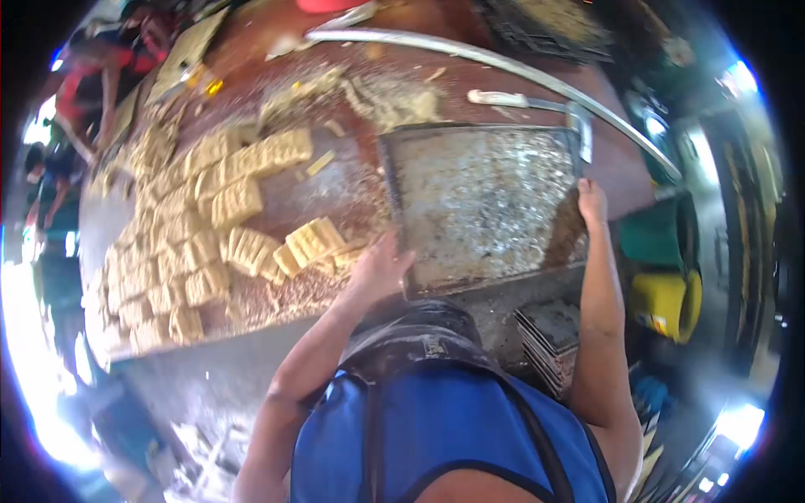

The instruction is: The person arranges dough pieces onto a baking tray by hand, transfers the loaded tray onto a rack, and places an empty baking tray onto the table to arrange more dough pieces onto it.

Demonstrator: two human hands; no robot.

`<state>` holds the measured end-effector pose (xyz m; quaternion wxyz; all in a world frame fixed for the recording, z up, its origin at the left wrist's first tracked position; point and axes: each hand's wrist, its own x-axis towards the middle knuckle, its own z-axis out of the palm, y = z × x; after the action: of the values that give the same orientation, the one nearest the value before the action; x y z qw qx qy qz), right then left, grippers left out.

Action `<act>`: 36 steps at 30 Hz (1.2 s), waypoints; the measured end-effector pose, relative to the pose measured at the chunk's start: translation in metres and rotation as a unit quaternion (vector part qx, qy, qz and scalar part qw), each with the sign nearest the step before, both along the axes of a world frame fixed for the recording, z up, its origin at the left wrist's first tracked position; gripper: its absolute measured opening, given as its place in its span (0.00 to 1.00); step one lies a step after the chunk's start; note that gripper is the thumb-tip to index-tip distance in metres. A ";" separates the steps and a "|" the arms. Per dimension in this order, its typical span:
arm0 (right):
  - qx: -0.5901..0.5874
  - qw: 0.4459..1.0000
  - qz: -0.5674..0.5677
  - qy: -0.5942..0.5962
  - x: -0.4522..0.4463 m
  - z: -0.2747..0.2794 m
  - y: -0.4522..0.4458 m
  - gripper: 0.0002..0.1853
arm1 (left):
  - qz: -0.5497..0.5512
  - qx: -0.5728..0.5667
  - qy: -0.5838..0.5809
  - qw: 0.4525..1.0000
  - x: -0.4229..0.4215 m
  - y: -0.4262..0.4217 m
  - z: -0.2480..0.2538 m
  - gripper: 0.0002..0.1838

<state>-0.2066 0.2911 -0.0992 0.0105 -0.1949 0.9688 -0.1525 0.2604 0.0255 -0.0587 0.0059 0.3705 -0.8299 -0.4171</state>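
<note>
A worn, dark-rimmed metal baking tray point(482, 197) lies near the table's front edge, its bottom spotted with pale residue. My right hand point(592, 201) is closed round the tray's right rim. By the tray's lower left edge is my left hand point(381, 267), thumb and fingers apart; whether it touches the rim is unclear. Just left of that hand sit a few ridged, pale yellow dough-like pieces point(312, 243). Many more such ridged blocks point(180, 243) stand in rows across the table's left side.
Flour and scraps dust the red-brown table point(335, 180). Beyond the tray are a white-handled scraper-like tool point(499, 99) and a long pale curved strip point(470, 52). Green point(658, 233) and yellow buckets point(662, 303) stand right, stacked dark trays point(545, 335) below. Another person point(92, 80) is at far left.
</note>
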 end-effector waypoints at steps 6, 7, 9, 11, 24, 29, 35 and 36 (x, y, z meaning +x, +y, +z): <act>0.025 1.000 -0.009 -0.005 0.016 0.000 -0.027 0.32 | 0.031 -0.023 -0.032 0.999 0.004 0.023 0.030 0.42; 0.031 0.999 -0.002 -0.010 0.018 0.012 -0.032 0.32 | 0.039 -0.060 -0.030 0.997 0.007 0.027 0.040 0.42; 0.069 0.997 -0.023 -0.015 0.029 0.033 -0.043 0.30 | 0.047 -0.060 -0.016 0.997 0.020 0.022 0.042 0.41; 0.082 0.995 -0.015 0.048 0.057 0.060 -0.061 0.28 | 0.042 0.101 0.008 0.994 0.031 0.008 0.055 0.39; -0.009 0.884 0.278 -0.376 0.407 0.067 -0.310 0.31 | -0.004 -0.169 0.009 0.986 0.134 -0.103 0.046 0.38; 0.024 0.889 0.323 -0.324 0.418 0.051 -0.316 0.23 | -0.007 -0.236 0.060 0.970 0.141 -0.104 0.025 0.37; 0.002 0.892 0.284 -0.352 0.422 0.063 -0.311 0.31 | 0.016 -0.205 0.074 0.976 0.142 -0.102 0.029 0.37; -0.016 0.864 0.252 -0.435 0.419 0.063 -0.310 0.31 | 0.021 -0.207 0.073 0.975 0.142 -0.100 0.028 0.37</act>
<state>0.2127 -0.0191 -0.0366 0.4659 -0.3465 0.7813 -0.2292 0.4024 -0.0749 -0.0302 0.1521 0.3468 -0.8877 -0.2620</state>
